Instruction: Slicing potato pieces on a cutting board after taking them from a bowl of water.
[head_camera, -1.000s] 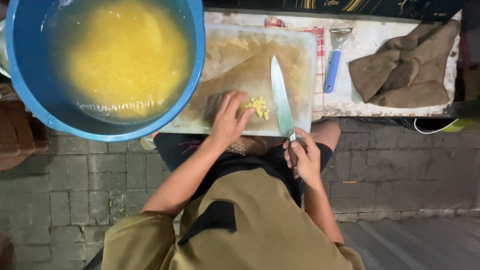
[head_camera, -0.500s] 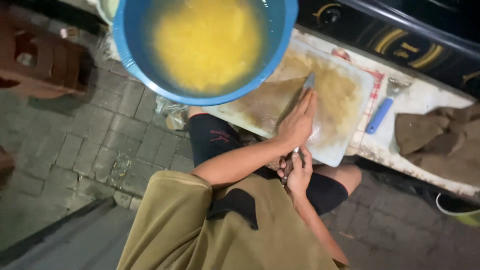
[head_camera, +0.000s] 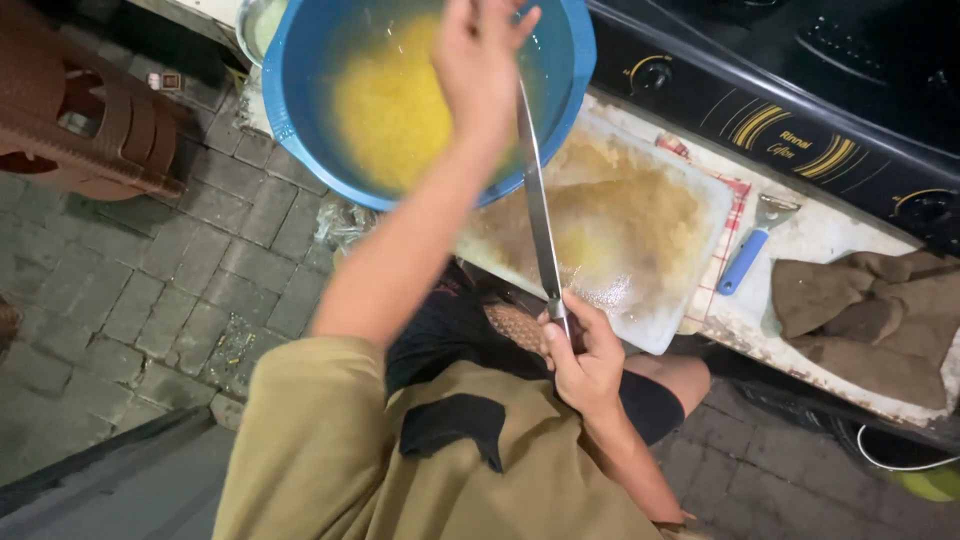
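Holding the knife (head_camera: 538, 205) in the closed right hand (head_camera: 583, 357) grip, keep its tip over the blue basin (head_camera: 300, 130) while the loosely cupped left hand (head_camera: 478, 55), holding nothing visible, sweeps pieces down the blade beside it.

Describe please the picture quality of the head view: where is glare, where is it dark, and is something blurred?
Head view: light glares on the wet cutting board and glints along the knife blade; the stove at top right and the brick floor lie in dimness; the raised left hand over the blue basin is slightly motion-blurred, while the right hand on the handle is sharper; the wide lens bends the edges.
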